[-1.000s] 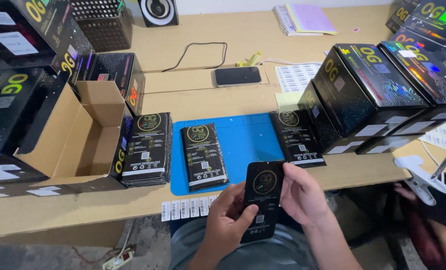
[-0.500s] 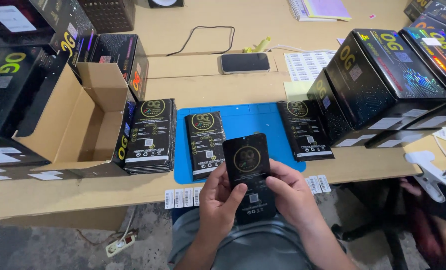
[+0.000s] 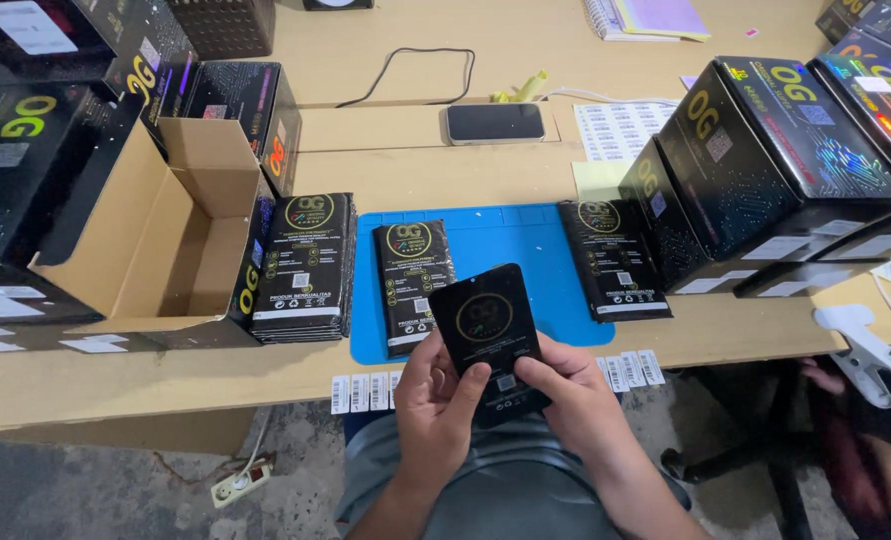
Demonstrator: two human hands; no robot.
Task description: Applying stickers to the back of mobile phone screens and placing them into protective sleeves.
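Packet (image 3: 490,335) between hands, off table-edge (image 3: 166,375)

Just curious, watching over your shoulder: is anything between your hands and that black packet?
Nothing visible. Both the left hand and the right hand already touch the flat black packet, with thumbs on its front near a small label. It is held above the table edge, apart from the blue mat.
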